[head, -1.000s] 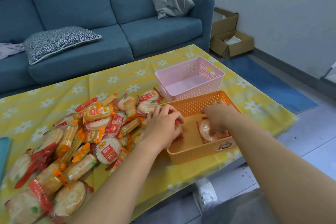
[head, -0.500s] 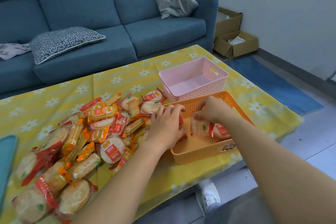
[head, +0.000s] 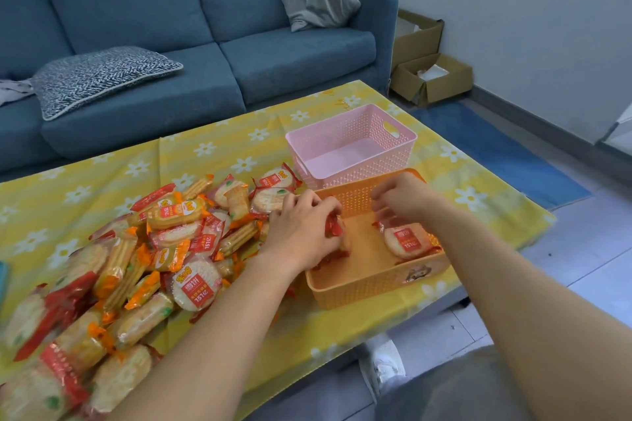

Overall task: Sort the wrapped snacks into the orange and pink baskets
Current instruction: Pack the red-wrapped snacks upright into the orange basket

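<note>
Both hands at the orange plastic basket (head: pixel 359 294).
Left hand (head: pixel 304 232) grips a red-wrapped snack (head: pixel 334 228) at its rim; right hand (head: pixel 405 196) curls over a round wrapped cracker (head: pixel 405 243) inside, grip unclear.

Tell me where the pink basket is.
In the head view, the pink basket sits right of centre on the yellow tablecloth, directly behind the orange basket.

Yellow daisy-print tablecloth (head: pixel 212 154), pink basket (head: pixel 352 171), orange basket (head: pixel 355 290), red-and-orange wrapped snacks (head: pixel 178 232), blue sofa (head: pixel 171 10).
</note>
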Demonstrator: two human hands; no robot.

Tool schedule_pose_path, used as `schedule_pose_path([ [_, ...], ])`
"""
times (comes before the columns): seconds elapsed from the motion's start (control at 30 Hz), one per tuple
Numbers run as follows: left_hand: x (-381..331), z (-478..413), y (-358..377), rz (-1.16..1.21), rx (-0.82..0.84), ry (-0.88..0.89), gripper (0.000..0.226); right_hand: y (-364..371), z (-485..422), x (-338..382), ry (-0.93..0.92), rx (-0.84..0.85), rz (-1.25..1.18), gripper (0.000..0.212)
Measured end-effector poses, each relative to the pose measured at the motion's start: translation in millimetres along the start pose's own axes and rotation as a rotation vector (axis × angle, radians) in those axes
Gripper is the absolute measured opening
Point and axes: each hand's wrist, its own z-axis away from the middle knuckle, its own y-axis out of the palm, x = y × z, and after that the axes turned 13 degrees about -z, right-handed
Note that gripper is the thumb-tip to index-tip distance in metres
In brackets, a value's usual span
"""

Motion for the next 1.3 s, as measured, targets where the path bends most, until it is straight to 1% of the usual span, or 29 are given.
schedule_pose_path([
  [0.03, 0, -1, 1, -0.002, -0.002, -0.006, 0.042, -6, -1, -7, -0.094, -0.032, 0.320, 0.027],
  [0.07, -1, -1, 2, -0.007, -0.005, -0.010, 0.041, -8, 1, -13, -0.132, -0.015, 0.576, 0.032],
  [0.1, -2, -2, 2, -0.012, -0.010, -0.014, 0.042, -8, 5, -17, -0.119, 0.037, 0.746, 0.038],
  [0.17, -3, -1, 4, -0.015, -0.019, -0.020, 0.043, -2, 8, -25, -0.094, 0.108, 0.909, 0.048],
  [0.27, -2, -2, 5, -0.017, -0.024, -0.027, 0.044, 9, 9, -28, -0.098, 0.057, 1.028, 0.069],
  [0.3, -1, -2, 5, -0.020, -0.025, -0.029, 0.045, 11, 8, -28, -0.089, 0.048, 1.031, 0.071],
  [0.4, 0, -2, 6, -0.021, -0.020, -0.027, 0.045, 9, 5, -26, -0.088, 0.121, 1.007, 0.070],
  [0.43, 0, -2, 5, -0.017, -0.019, -0.027, 0.044, 7, 4, -24, -0.117, 0.145, 0.977, 0.065],
  [0.5, -1, -1, 4, -0.011, -0.021, -0.029, 0.044, 3, 2, -18, -0.261, 0.144, 0.879, 0.039],
  [0.53, -1, -1, 3, -0.009, -0.022, -0.030, 0.044, 1, 1, -16, -0.346, 0.129, 0.820, 0.030],
  [0.67, -2, -1, 2, -0.012, -0.017, -0.035, 0.050, 4, 1, -9, -0.602, 0.074, 0.615, 0.024],
  [0.77, -2, -1, 2, -0.017, 0.005, -0.037, 0.058, 11, 3, -6, -0.671, 0.039, 0.454, 0.023],
  [0.83, -2, -2, 0, 0.009, 0.030, -0.050, 0.066, 20, 5, -8, -0.647, 0.054, 0.371, 0.025],
  [0.9, -2, -3, -2, 0.021, 0.048, -0.064, 0.066, 32, 4, -15, -0.570, 0.022, 0.289, 0.026],
  [0.93, -3, -3, -2, 0.018, 0.051, -0.068, 0.064, 37, 4, -18, -0.499, -0.017, 0.221, 0.025],
  [1.0, -4, -4, -3, 0.007, 0.058, -0.071, 0.059, 42, 3, -22, -0.265, -0.077, 0.061, 0.018],
  [1.03, -5, -6, -3, 0.002, 0.060, -0.074, 0.057, 43, 5, -21, -0.139, -0.052, -0.004, 0.012],
  [1.07, -7, -7, -4, -0.004, 0.054, -0.077, 0.055, 42, 6, -19, -0.051, 0.001, -0.054, 0.006],
  [1.1, -8, -8, -4, -0.010, 0.042, -0.078, 0.052, 42, 6, -17, -0.016, 0.045, -0.086, 0.013],
  [1.17, -10, -9, -1, -0.018, 0.003, -0.080, 0.049, 43, 5, -15, -0.047, 0.072, -0.124, 0.026],
  [1.2, -10, -10, 0, -0.022, -0.014, -0.082, 0.049, 43, 6, -14, -0.076, 0.062, -0.116, 0.029],
  [1.3, -10, -7, 2, -0.052, -0.012, -0.054, 0.059, 43, 8, -13, -0.116, 0.063, 0.008, 0.029],
])
